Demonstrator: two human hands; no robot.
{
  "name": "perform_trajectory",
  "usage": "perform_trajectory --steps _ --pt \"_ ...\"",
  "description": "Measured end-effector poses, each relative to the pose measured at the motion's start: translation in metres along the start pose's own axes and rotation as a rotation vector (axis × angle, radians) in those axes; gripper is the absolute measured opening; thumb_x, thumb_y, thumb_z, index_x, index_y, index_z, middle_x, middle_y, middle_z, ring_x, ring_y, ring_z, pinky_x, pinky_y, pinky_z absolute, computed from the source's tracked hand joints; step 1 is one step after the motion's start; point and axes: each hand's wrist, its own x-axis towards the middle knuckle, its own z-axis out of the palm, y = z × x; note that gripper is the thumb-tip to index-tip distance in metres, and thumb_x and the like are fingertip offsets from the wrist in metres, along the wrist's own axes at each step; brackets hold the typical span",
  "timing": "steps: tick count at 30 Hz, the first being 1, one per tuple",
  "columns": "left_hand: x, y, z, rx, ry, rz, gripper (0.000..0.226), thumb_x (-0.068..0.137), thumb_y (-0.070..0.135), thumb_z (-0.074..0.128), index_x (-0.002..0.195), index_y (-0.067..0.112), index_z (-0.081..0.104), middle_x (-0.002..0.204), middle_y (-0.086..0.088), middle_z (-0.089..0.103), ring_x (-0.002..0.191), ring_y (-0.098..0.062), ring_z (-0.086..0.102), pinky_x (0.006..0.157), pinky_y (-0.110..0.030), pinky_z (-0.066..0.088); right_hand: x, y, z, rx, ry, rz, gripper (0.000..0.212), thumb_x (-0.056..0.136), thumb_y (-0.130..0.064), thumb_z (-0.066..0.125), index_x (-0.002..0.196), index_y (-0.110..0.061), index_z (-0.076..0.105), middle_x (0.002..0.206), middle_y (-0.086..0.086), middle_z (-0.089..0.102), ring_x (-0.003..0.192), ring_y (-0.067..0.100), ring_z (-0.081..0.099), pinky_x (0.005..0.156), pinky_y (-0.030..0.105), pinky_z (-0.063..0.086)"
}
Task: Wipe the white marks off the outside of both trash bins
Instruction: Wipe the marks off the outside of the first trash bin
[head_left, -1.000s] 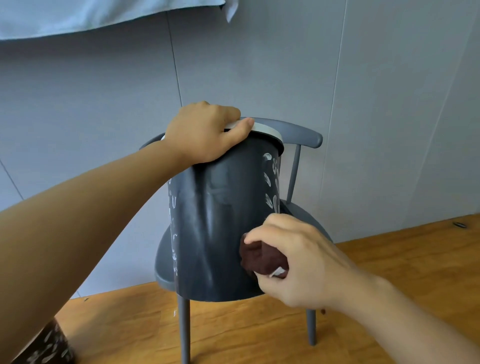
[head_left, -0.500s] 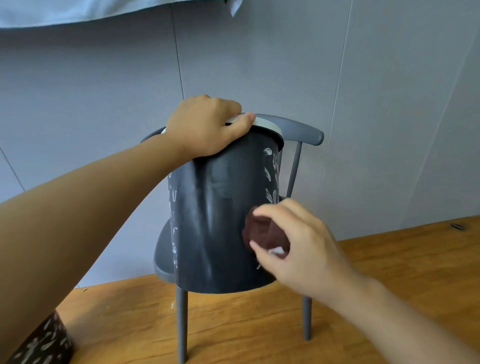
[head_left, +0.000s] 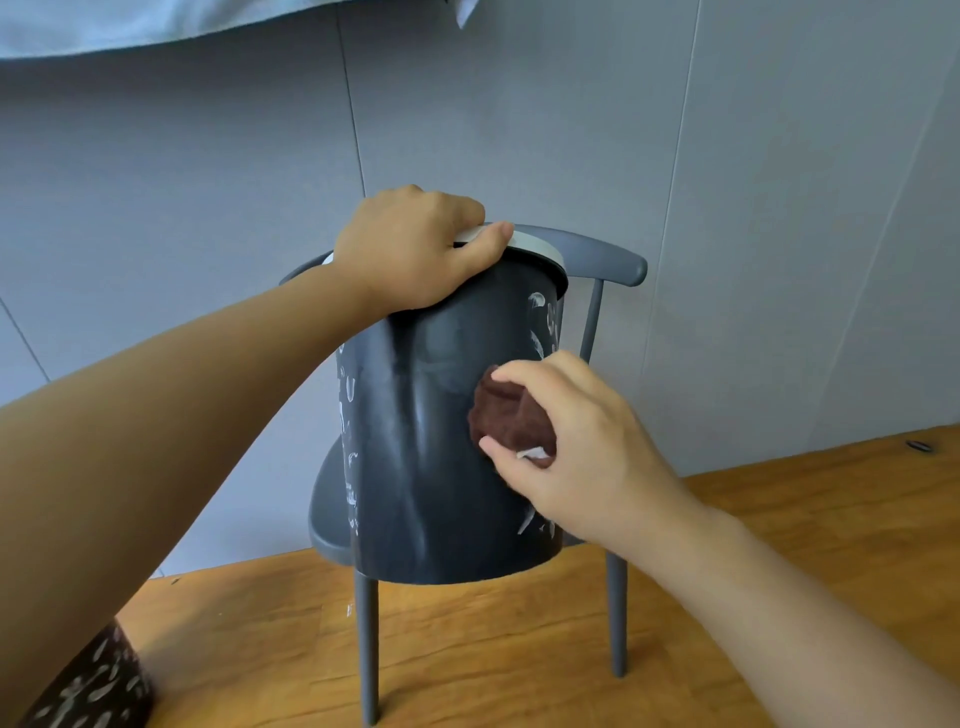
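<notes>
A wooden floor (head_left: 519, 649) runs back to a grey panelled wall. Nearest, at the lower left corner, a second bin (head_left: 88, 686) is thick with white marks, seemingly untouched. On the grey chair (head_left: 597, 257) stands the dark bin (head_left: 436, 467); the right hand (head_left: 582, 447) pinches a brown cloth (head_left: 506, 415) against its smeared, mostly cleared front. Marks remain at both sides. The left hand (head_left: 415, 249) grips the rim.

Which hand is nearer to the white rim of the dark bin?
Left. The left hand grips the white rim; the right hand is lower, pressing the brown cloth on the wall.
</notes>
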Motion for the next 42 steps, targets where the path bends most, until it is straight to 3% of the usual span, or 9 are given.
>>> perform_trajectory --steps 5,10,17,21,26,32,35,38,42 --pt "-0.002 -0.005 -0.001 -0.024 -0.007 -0.012 0.058 0.096 0.062 0.036 0.063 0.015 0.03 0.051 -0.003 0.036 0.054 -0.027 0.038 0.053 -0.036 0.031 -0.032 0.004 0.002 -0.062 -0.241 -0.086 0.044 0.082 -0.033 0.079 0.12 -0.033 0.057 0.106 -0.017 0.05 0.095 0.005 0.051 0.072 0.017 0.048" --pt "-0.004 -0.005 -0.004 -0.025 -0.019 -0.016 0.058 0.096 0.061 0.037 0.065 0.014 0.031 0.052 -0.003 0.038 0.058 -0.031 0.042 0.054 -0.036 0.032 -0.045 0.013 -0.01 -0.183 -0.414 -0.116 0.041 0.077 -0.045 0.072 0.109 -0.044 0.046 0.098 -0.02 0.045 0.089 0.003 0.048 0.063 0.013 0.035" --pt "-0.005 -0.004 -0.006 -0.041 -0.017 -0.023 0.058 0.096 0.062 0.037 0.063 0.015 0.029 0.052 -0.003 0.036 0.058 -0.032 0.039 0.055 -0.036 0.03 -0.028 0.024 -0.012 0.038 -0.067 0.053 0.05 0.085 -0.043 0.081 0.128 -0.038 0.058 0.115 -0.02 0.057 0.106 0.003 0.059 0.078 0.014 0.056" --pt "-0.006 -0.006 -0.006 -0.057 -0.016 -0.016 0.058 0.096 0.06 0.038 0.063 0.014 0.026 0.052 -0.005 0.032 0.057 -0.032 0.035 0.054 -0.037 0.031 -0.049 0.024 0.005 0.057 -0.2 -0.057 0.048 0.087 -0.035 0.081 0.128 -0.034 0.056 0.116 -0.019 0.053 0.109 0.004 0.055 0.082 0.016 0.052" --pt "-0.01 -0.009 -0.009 -0.073 -0.015 -0.028 0.057 0.096 0.059 0.039 0.063 0.014 0.026 0.051 -0.005 0.031 0.058 -0.034 0.035 0.055 -0.039 0.032 -0.065 0.029 -0.005 -0.127 -0.452 -0.171 0.045 0.08 -0.038 0.075 0.116 -0.044 0.051 0.105 -0.024 0.047 0.099 0.001 0.05 0.072 0.016 0.046" --pt "-0.01 -0.009 -0.009 -0.069 -0.016 -0.042 0.057 0.097 0.058 0.04 0.062 0.015 0.026 0.051 -0.004 0.032 0.058 -0.033 0.036 0.055 -0.038 0.031 -0.054 0.031 -0.001 0.086 -0.133 -0.027 0.041 0.085 -0.039 0.078 0.122 -0.036 0.062 0.11 -0.021 0.057 0.105 0.005 0.06 0.078 0.016 0.053" --pt "-0.011 -0.011 -0.008 -0.077 -0.009 -0.035 0.057 0.097 0.058 0.04 0.062 0.015 0.025 0.051 -0.005 0.03 0.057 -0.032 0.034 0.053 -0.036 0.025 -0.064 0.033 0.009 0.075 -0.228 -0.085 0.042 0.083 -0.03 0.081 0.121 -0.032 0.063 0.109 -0.016 0.056 0.103 0.007 0.059 0.077 0.021 0.053" --pt "-0.012 -0.013 -0.009 -0.082 0.0 -0.026 0.057 0.097 0.058 0.04 0.062 0.015 0.024 0.051 -0.005 0.029 0.056 -0.032 0.032 0.054 -0.036 0.025 -0.071 0.038 0.002 0.046 -0.387 -0.097 0.035 0.08 -0.037 0.077 0.112 -0.04 0.063 0.103 -0.021 0.056 0.098 0.005 0.06 0.071 0.026 0.055" --pt "-0.012 -0.012 -0.009 -0.083 -0.001 -0.029 0.057 0.097 0.057 0.041 0.061 0.016 0.024 0.051 -0.004 0.028 0.056 -0.031 0.032 0.054 -0.037 0.03 -0.062 0.043 -0.009 0.16 -0.194 0.002 0.031 0.08 -0.041 0.074 0.11 -0.039 0.068 0.102 -0.022 0.061 0.098 0.004 0.064 0.071 0.017 0.054"
